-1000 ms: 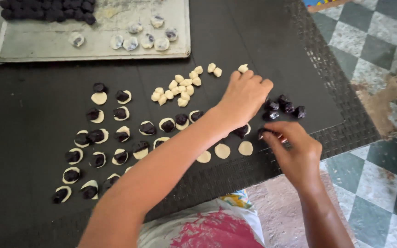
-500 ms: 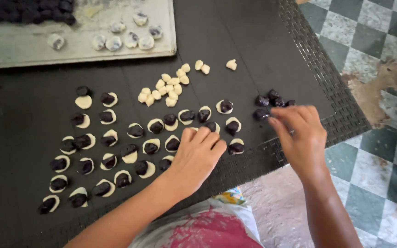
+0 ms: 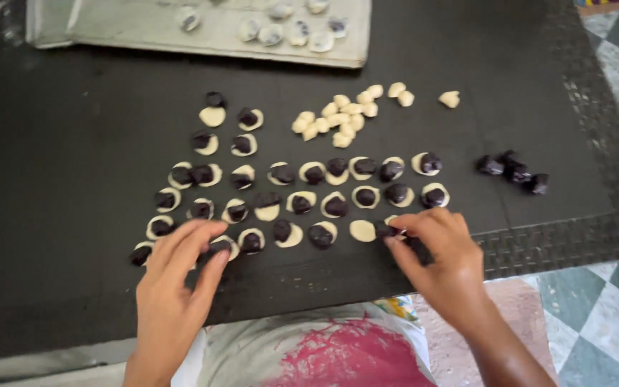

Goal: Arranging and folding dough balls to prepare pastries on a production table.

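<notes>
Rows of small pale dough discs [image 3: 361, 230], most topped with a dark filling ball [image 3: 320, 235], lie on a black mat [image 3: 73, 143]. My left hand [image 3: 170, 294] is at the near left end of the rows. Its thumb and fingers close around a filled disc [image 3: 221, 247]. My right hand [image 3: 442, 258] is at the near right end, pinching a dark ball [image 3: 387, 231] in its fingertips over a disc. The disc to its left is bare.
A heap of small pale dough lumps [image 3: 342, 115] lies behind the rows. A few loose dark balls [image 3: 514, 172] sit to the right. A grey metal tray [image 3: 145, 32] with several shaped pieces stands at the back. A checkered floor [image 3: 610, 315] shows beyond the mat's right edge.
My left hand has drawn back from the middle rows to the near left discs. My right hand has left the heap of dark balls and come to the near row with a ball.
</notes>
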